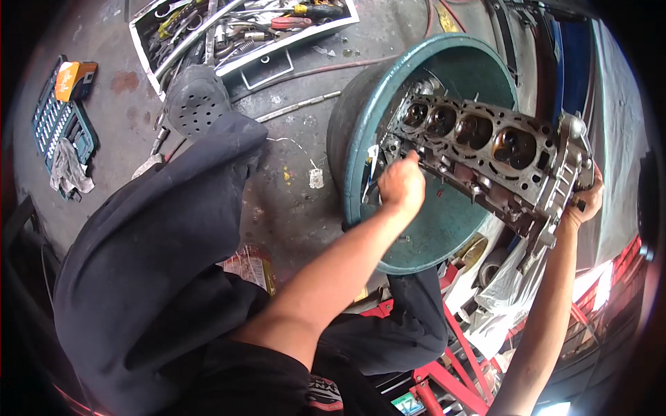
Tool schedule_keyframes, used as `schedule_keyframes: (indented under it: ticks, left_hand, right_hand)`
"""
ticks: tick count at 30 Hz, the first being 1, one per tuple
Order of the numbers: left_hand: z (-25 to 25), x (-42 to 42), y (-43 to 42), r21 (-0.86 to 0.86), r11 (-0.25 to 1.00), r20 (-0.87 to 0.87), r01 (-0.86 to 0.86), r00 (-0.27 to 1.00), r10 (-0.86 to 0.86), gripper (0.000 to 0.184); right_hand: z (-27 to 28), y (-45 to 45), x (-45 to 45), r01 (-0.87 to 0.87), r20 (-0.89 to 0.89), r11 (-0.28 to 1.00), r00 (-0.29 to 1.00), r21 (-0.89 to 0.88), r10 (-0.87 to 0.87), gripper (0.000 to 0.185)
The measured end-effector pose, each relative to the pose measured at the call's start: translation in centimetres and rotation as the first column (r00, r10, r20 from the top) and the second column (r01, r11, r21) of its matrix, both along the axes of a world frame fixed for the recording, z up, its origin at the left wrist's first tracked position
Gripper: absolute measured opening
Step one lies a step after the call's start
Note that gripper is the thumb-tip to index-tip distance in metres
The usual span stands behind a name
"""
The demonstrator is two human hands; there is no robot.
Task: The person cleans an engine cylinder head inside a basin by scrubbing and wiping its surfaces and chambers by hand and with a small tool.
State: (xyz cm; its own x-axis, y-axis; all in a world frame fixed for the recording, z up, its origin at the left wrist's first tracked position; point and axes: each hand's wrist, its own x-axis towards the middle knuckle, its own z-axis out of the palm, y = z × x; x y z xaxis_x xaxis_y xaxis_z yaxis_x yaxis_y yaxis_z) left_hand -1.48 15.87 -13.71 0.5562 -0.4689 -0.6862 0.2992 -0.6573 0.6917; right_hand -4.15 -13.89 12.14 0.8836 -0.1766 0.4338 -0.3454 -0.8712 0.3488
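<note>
An engine cylinder head [479,143] is tilted over the green tub [352,201], its flat face with round, oily combustion chambers turned up. Its left end sits inside the tub's opening, while the right end reaches past the rim. My left hand [402,184] is closed at the near side edge of the head, thumb against the metal; the fingers are curled out of sight. At the far right end, my right hand [588,197] grips the housing of the head, with part of the fingers hidden behind it.
A drawer of hand tools [267,31] lies on the stained floor. An open socket set [62,132] holds an orange box [75,80] and a grey rag [71,168]. A hose [312,71] runs behind the tub. Red metal stands [451,378] and plastic sheeting [617,139] are at right.
</note>
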Motion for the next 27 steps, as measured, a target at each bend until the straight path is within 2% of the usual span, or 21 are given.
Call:
schedule_keyframes:
  ticks: [1, 2, 4, 5, 6, 8, 9, 10, 12, 14, 16, 17, 18, 19, 20, 21, 22, 24, 25, 26, 27]
  left_hand:
    - [0.4, 1.6, 0.6, -0.005, 0.996, 0.03, 0.086, 0.996, -0.086, 0.032]
    - [0.9, 3.8, 1.2, -0.011, 0.985, 0.071, 0.171, 0.983, -0.169, 0.029]
    - [0.9, 6.4, 1.4, -0.015, 0.975, 0.158, 0.221, 0.964, -0.216, 0.027]
    - [1.3, 7.3, 1.5, 0.015, 0.955, 0.224, 0.296, 0.93, -0.291, 0.027]
    - [1.3, 7.9, 1.0, 0.013, 0.953, 0.231, 0.302, 0.927, -0.297, 0.027]
    - [1.3, 8.6, 0.4, 0.037, 0.896, 0.304, 0.442, 0.85, -0.431, 0.026]
    - [1.5, 9.2, 0.6, 0.009, 0.892, 0.334, 0.452, 0.84, -0.429, 0.022]
    - [1.8, 10.0, 0.6, 0.01, 0.89, 0.336, 0.456, 0.837, -0.432, 0.022]
    - [2.3, 10.8, 0.7, 0.067, 0.797, 0.413, 0.6, 0.711, -0.57, 0.021]
    - [1.9, 10.6, 0.0, 0.042, 0.804, 0.419, 0.594, 0.72, -0.554, 0.019]
    - [2.0, 10.5, -0.6, 0.078, 0.835, 0.479, 0.544, 0.714, -0.51, 0.018]
    - [2.0, 10.7, -1.1, 0.093, 0.798, 0.447, 0.595, 0.691, -0.568, 0.02]
    - [2.2, 11.1, -1.4, 0.097, 0.795, 0.446, 0.598, 0.688, -0.572, 0.02]
    - [2.5, 11.8, -1.7, 0.088, 0.746, 0.409, 0.66, 0.659, -0.631, 0.022]
    - [2.8, 12.5, -2.0, 0.078, 0.693, 0.374, 0.717, 0.624, -0.687, 0.024]
    - [3.4, 13.4, -2.4, 0.11, 0.599, 0.368, 0.793, 0.528, -0.766, 0.026]
    - [3.4, 13.8, -2.8, 0.117, 0.599, 0.372, 0.792, 0.525, -0.766, 0.026]
    - [3.4, 14.2, -3.2, 0.153, 0.446, 0.338, 0.882, 0.377, -0.862, 0.028]
    - [3.4, 14.3, -2.9, 0.146, 0.43, 0.387, 0.891, 0.349, -0.854, 0.027]
    - [3.2, 14.3, -2.9, 0.147, 0.428, 0.386, 0.892, 0.347, -0.855, 0.027]
    - [3.1, 14.3, -2.9, 0.144, 0.472, 0.44, 0.87, 0.371, -0.818, 0.027]
  right_hand:
    - [0.0, 0.2, -0.2, -0.039, 0.006, 0.999, 0.999, -0.033, 0.039, 0.028]
    - [0.1, 0.3, -0.1, 0.058, -0.01, 0.995, 0.998, -0.077, -0.058, 0.029]
    - [-0.2, 3.1, 1.0, 0.108, -0.039, 0.971, 0.992, -0.212, -0.119, 0.028]
    - [-0.2, 2.5, 0.8, 0.121, -0.012, 0.985, 0.992, -0.119, -0.123, 0.025]
    - [-0.2, 1.8, 0.6, 0.128, -0.005, 0.984, 0.992, -0.122, -0.13, 0.025]
    - [-0.2, 0.8, 0.1, 0.165, 0.097, 0.962, 0.977, 0.215, -0.189, 0.026]
    - [-0.7, 3.8, 1.7, 0.214, 0.16, 0.942, 0.952, 0.258, -0.26, 0.04]
    - [-0.7, 4.1, 2.0, 0.218, 0.162, 0.941, 0.951, 0.258, -0.265, 0.04]
    - [-0.9, 4.3, 2.0, 0.222, 0.177, 0.923, 0.941, 0.314, -0.287, 0.047]
    - [-0.9, 3.9, 1.7, 0.206, 0.201, 0.917, 0.937, 0.341, -0.285, 0.044]
    - [-0.7, 2.5, 1.0, 0.117, 0.06, 0.993, 0.991, -0.021, -0.116, 0.033]
    - [-0.4, 2.0, 0.6, 0.072, 0.01, 0.992, 0.997, -0.103, -0.072, 0.02]
    - [-0.4, 2.0, 0.5, 0.077, 0.011, 0.992, 0.997, -0.099, -0.076, 0.02]
    - [-0.5, 2.1, 0.6, 0.11, 0.03, 0.994, 0.993, -0.01, -0.11, 0.021]
    - [-0.5, 2.0, 0.6, 0.112, 0.032, 0.994, 0.993, -0.009, -0.112, 0.022]
    - [-0.5, 1.9, 0.7, 0.114, 0.033, 0.993, 0.993, -0.008, -0.114, 0.023]
    - [-0.5, 1.9, 0.8, 0.116, 0.034, 0.993, 0.993, -0.007, -0.116, 0.025]
    - [-0.6, 2.5, 1.1, 0.095, 0.0, 0.993, 0.995, -0.068, -0.095, 0.024]
    - [-0.7, 3.6, 1.5, 0.089, -0.009, 0.987, 0.996, -0.137, -0.091, 0.023]
    - [-0.7, 3.7, 1.5, 0.091, -0.008, 0.987, 0.996, -0.136, -0.093, 0.023]
    - [-0.6, 3.8, 1.4, 0.102, -0.011, 0.986, 0.995, -0.132, -0.104, 0.023]
